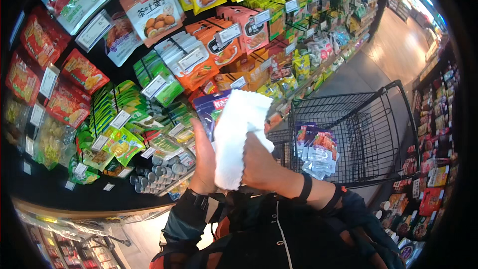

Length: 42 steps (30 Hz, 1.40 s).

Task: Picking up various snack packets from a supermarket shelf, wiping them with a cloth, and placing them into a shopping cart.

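A white cloth or wipe [237, 134] is bunched in my right hand [261, 162], in front of my body. Behind the cloth's upper left part shows a purple food pouch [205, 110]. My left hand [203, 160] is upright at the left of the cloth, its thumb raised beside the pouch; its other fingers are hidden, but the pouch rests against it. More purple and white pouches [322, 147] lie in a black wire shopping cart [354, 112] to the right of my hands.
Hanging packaged foods [220, 41] with price tags fill the shelf wall ahead and at left. Small jars or cans [160, 173] stand low on the shelf. Another stocked shelf [429, 179] lines the right side. Tiled floor [345, 78] shows beyond the cart.
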Motion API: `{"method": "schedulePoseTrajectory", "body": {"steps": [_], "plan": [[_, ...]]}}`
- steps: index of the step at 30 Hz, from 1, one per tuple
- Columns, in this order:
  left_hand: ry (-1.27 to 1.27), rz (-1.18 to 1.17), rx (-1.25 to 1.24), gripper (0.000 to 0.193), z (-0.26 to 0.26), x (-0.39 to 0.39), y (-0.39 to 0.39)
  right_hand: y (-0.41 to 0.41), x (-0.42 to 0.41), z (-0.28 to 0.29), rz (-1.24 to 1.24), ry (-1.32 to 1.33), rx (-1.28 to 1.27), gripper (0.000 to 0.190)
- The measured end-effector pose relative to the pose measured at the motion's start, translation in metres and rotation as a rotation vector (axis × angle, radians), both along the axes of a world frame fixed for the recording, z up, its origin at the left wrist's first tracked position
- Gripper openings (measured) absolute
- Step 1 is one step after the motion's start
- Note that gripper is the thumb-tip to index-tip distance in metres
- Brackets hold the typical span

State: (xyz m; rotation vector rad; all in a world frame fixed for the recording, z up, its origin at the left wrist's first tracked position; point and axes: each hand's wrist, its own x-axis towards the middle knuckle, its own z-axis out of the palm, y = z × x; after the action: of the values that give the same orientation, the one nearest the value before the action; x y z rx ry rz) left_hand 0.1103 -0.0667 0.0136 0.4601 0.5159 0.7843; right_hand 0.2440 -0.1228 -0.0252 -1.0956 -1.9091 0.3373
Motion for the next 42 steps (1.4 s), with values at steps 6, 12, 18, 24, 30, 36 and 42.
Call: {"method": "schedulePoseTrajectory", "body": {"steps": [6, 12, 18, 24, 30, 36, 42], "plan": [[-0.105, 0.024, 0.094, 0.079, -0.025, 0.006, 0.015, 0.012, -0.001, -0.002, -0.048, -0.131, 0.131, 0.025], [-0.185, -0.059, 0.101, 0.071, -0.024, 0.041, -0.003, 0.024, 0.039, -0.018, -0.229, -0.253, 0.165, 0.018], [-0.285, -0.333, -0.196, 0.069, -0.034, 0.076, -0.010, -0.002, 0.106, -0.041, -0.419, -0.182, 0.175, 0.034], [0.045, -0.452, -0.159, 0.059, -0.033, 0.124, -0.018, -0.079, 0.197, -0.085, -0.806, 0.205, -0.272, 0.030], [0.059, -0.559, -0.165, 0.054, -0.100, 0.173, -0.012, -0.173, 0.254, -0.047, -1.127, 0.558, -0.191, 0.037], [0.089, -0.614, 0.060, 0.056, -0.079, 0.202, -0.030, -0.212, 0.254, -0.052, -1.238, 0.290, -0.133, 0.042], [0.413, -0.430, 0.217, 0.066, -0.127, 0.157, 0.042, -0.168, 0.228, -0.037, -1.118, 0.714, -0.199, 0.040]]}}
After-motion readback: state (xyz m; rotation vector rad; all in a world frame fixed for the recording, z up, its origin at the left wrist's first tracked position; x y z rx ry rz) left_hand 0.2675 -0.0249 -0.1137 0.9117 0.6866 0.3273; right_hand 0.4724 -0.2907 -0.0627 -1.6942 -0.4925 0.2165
